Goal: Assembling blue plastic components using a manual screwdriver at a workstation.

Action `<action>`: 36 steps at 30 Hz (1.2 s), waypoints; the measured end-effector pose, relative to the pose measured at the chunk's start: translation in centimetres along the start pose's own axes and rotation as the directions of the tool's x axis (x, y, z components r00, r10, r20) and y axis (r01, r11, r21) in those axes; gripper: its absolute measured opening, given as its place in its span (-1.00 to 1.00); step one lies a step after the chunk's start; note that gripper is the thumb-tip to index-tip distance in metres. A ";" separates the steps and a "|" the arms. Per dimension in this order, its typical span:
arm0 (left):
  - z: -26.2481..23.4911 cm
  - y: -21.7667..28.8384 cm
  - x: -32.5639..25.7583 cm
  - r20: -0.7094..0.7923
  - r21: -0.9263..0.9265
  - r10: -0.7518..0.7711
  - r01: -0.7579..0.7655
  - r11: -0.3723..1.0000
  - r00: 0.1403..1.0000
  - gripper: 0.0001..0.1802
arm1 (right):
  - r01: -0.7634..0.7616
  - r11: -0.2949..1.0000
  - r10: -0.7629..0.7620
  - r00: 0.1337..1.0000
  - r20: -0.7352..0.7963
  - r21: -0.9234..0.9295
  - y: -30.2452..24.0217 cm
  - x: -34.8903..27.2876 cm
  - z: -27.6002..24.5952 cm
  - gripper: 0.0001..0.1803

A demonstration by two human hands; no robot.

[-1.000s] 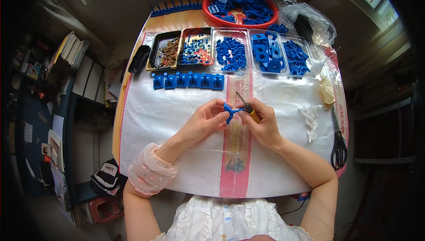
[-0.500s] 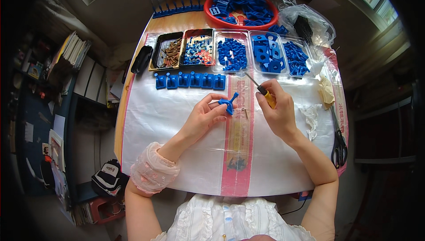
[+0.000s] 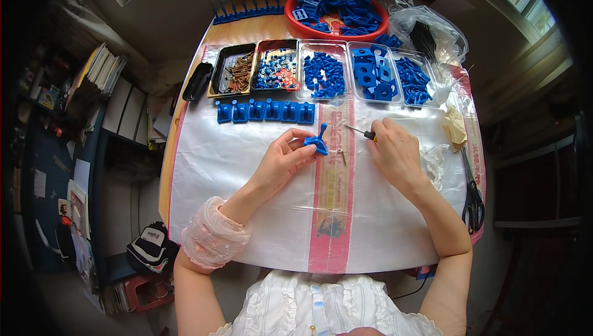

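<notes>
Between the thumb and fingers of my left hand (image 3: 285, 158) is a blue plastic part (image 3: 317, 144), a flat base with a narrow stem pointing up. My right hand (image 3: 395, 155) is wrapped round a screwdriver (image 3: 369, 134); its shaft points left, apart from the blue part. Most of the yellow-and-black handle is hidden under the fingers. On the sheet between my hands lies a small brass-coloured screw (image 3: 343, 157). Beyond my left hand stands a row of several blue pieces (image 3: 265, 112), alike in shape.
Across the back are trays of screws (image 3: 239, 75), nuts and small bits (image 3: 278, 71), blue knobs (image 3: 323, 75), blue plates (image 3: 374, 78) and small blue parts (image 3: 414, 81). Behind them sits a red basin (image 3: 295, 25). Black scissors (image 3: 473, 209) lie at the right edge.
My right hand has turned palm down and shifted slightly right and nearer, laying the screwdriver flatter. In my left hand the blue part has tipped, its stem now more upright.
</notes>
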State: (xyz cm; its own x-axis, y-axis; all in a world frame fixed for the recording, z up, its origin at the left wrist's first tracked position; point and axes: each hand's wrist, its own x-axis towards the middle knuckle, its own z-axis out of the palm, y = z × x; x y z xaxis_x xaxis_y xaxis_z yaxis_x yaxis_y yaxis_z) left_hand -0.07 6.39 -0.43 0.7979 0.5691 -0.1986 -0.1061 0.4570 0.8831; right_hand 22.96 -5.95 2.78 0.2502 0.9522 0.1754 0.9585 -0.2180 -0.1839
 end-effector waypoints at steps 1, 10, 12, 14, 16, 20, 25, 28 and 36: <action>0.1 0.1 0.0 0.002 -0.006 -0.002 0.002 1.000 1.000 -0.65 | 0.002 1.000 -0.002 1.000 -0.004 -0.011 0.0 0.0 0.1 -0.86; -0.1 0.1 0.1 0.002 -0.055 -0.009 0.009 0.998 1.000 -0.64 | 0.207 0.971 -0.195 0.975 -0.108 0.119 -1.6 -0.2 -0.6 -0.84; -0.2 0.0 0.1 0.012 -0.068 -0.005 0.006 0.998 1.000 -0.63 | 0.249 0.944 -0.231 0.967 -0.104 0.218 -2.2 -0.7 -0.2 -0.83; -0.2 0.0 0.1 0.004 -0.064 -0.009 0.009 0.998 1.000 -0.63 | 0.260 0.924 -0.241 0.965 -0.102 0.279 -2.8 -1.2 0.8 -0.82; -0.2 0.0 0.0 0.000 -0.063 -0.011 0.011 0.998 1.000 -0.63 | 0.237 0.934 -0.225 0.971 -0.077 0.269 -3.0 -1.3 1.2 -0.82; -0.1 0.1 0.1 0.009 -0.066 -0.011 0.011 0.998 1.000 -0.64 | 0.232 0.933 -0.220 0.973 -0.075 0.275 -2.9 -1.4 1.6 -0.81; 0.0 0.1 0.1 0.009 -0.073 -0.015 0.016 0.997 1.000 -0.62 | 0.218 0.932 -0.209 0.976 -0.063 0.288 -2.8 -1.5 1.7 -0.85; 0.0 0.2 0.0 0.005 -0.063 -0.012 0.012 0.998 1.000 -0.62 | 0.209 0.928 -0.206 0.978 -0.042 0.308 -2.9 -1.4 1.5 -0.88; 0.0 0.2 -0.1 0.013 -0.047 -0.018 0.019 0.999 1.000 -0.62 | 0.419 0.888 -0.414 0.908 -0.066 0.188 -2.7 -1.5 2.2 -0.96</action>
State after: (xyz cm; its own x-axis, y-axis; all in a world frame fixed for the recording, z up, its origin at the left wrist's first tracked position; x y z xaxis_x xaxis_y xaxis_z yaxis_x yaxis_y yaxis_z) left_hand -0.17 6.43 -0.23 0.8071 0.5519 -0.2096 -0.1189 0.4996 0.8580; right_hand 19.72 -6.35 0.87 -0.1607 0.9405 0.2994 0.9306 0.2454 -0.2715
